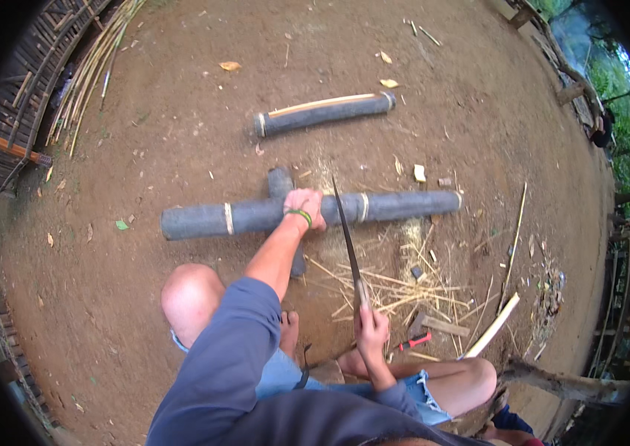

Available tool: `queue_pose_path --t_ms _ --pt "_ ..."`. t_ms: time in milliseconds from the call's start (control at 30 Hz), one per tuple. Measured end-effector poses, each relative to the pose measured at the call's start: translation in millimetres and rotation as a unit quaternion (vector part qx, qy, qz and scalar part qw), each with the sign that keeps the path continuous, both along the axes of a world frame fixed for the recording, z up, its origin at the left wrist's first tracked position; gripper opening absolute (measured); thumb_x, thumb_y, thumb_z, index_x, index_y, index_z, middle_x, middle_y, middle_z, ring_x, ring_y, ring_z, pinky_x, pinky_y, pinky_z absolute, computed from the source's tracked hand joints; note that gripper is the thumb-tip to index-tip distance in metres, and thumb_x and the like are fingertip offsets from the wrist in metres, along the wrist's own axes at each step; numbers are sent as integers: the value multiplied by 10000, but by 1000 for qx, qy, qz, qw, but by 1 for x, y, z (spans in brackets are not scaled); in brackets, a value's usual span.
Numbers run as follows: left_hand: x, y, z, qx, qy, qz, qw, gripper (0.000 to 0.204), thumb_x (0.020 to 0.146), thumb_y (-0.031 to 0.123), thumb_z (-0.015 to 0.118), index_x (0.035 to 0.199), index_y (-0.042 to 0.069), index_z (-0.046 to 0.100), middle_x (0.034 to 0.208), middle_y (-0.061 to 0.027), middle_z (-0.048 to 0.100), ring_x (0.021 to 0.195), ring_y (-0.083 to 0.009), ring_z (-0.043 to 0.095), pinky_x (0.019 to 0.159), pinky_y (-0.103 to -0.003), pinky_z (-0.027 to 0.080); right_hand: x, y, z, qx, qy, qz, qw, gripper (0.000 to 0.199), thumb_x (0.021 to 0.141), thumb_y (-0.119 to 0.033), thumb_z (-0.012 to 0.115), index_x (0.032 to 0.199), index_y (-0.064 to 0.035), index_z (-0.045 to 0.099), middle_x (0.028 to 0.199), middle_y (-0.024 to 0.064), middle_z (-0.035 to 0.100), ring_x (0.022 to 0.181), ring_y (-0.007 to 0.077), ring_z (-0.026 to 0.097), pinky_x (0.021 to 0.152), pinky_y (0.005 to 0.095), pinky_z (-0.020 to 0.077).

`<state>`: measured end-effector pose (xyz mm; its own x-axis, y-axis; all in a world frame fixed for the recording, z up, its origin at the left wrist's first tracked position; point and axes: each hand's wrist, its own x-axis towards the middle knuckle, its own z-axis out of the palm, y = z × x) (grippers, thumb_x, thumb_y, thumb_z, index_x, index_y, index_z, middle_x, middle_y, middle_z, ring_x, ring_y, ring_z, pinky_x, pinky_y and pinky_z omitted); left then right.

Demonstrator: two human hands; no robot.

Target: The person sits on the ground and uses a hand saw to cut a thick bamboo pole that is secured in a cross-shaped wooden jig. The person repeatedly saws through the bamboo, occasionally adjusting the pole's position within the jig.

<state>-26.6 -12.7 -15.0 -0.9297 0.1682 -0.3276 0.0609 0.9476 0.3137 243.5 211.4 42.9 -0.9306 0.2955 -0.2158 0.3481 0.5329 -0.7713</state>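
A thick dark bamboo pole (404, 204) with pale node rings lies crosswise in front of me, propped over a short dark log (281, 181). My left hand (306, 207), with a green and yellow band at the wrist, presses closed around the pole left of its middle ring. My right hand (371, 329) grips the pale handle of a hand saw (348, 241). Its long, dark, tapering blade points away from me and crosses over the pole just right of my left hand. Whether the blade touches the pole, I cannot tell.
Farther off lies a shorter bamboo piece (330, 113) with a split side. Bamboo slivers (397, 290), sawdust and a red-handled tool (415, 341) lie near my right knee, beside a curved pale strip (495, 325). Thin canes (95, 67) rest by the slatted structure at far left.
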Motion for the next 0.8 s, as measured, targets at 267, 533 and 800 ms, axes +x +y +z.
queue_pose_path --t_ms 267,533,800 --pt "-11 9 19 -3 -69 -16 997 669 531 447 956 1078 114 762 1080 -147 778 1028 -326 750 903 -413 595 -126 -18 -37 -141 42 24 989 458 1057 -327 599 732 -4 593 582 -2 471 549 100 422 509 330 321" --pt "1 29 21 17 -33 -25 999 652 527 432 959 1060 103 779 1058 -151 786 1030 -318 755 902 -410 598 -169 -18 -23 -173 34 28 984 534 1080 -385 554 682 -29 545 554 -24 476 470 111 409 472 320 283" --pt "-10 14 15 19 -62 -17 998 730 523 489 970 1096 93 752 1086 -180 772 1065 -368 732 941 -451 582 -96 10 -46 -59 151 83 983 321 1047 -244 604 913 20 728 615 -39 516 546 74 433 513 300 325"
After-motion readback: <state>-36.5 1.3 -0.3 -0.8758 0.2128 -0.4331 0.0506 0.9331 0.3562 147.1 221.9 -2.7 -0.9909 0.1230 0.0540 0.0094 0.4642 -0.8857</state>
